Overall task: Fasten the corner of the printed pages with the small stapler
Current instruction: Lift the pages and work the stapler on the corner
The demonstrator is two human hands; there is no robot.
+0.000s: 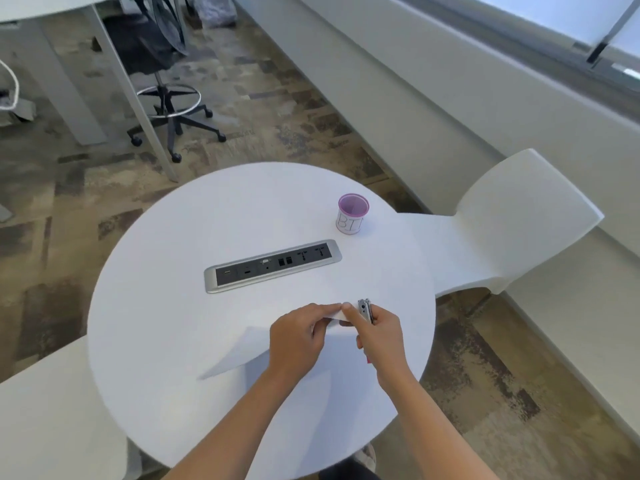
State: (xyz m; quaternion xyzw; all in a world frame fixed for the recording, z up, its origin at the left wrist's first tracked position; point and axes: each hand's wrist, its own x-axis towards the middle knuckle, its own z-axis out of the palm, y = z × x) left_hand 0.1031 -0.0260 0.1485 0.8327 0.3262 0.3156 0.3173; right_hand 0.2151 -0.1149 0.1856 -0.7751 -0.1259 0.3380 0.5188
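White printed pages [242, 351] are lifted off the round white table [166, 306], sagging down to the left. My left hand [299, 336] pinches their upper right corner between thumb and fingers. My right hand [381, 336] grips a small silver stapler [365, 309] with a pink end showing under the palm. The stapler's metal head sits right beside the pinched corner; the stapler's jaws are hidden by my fingers.
A power and data socket strip [273, 266] is set into the table's middle. A small cup with a purple rim [351, 213] stands at the far right. A white chair [512, 220] is on the right, another white seat [52, 420] lower left. An office stool [169, 98] stands beyond.
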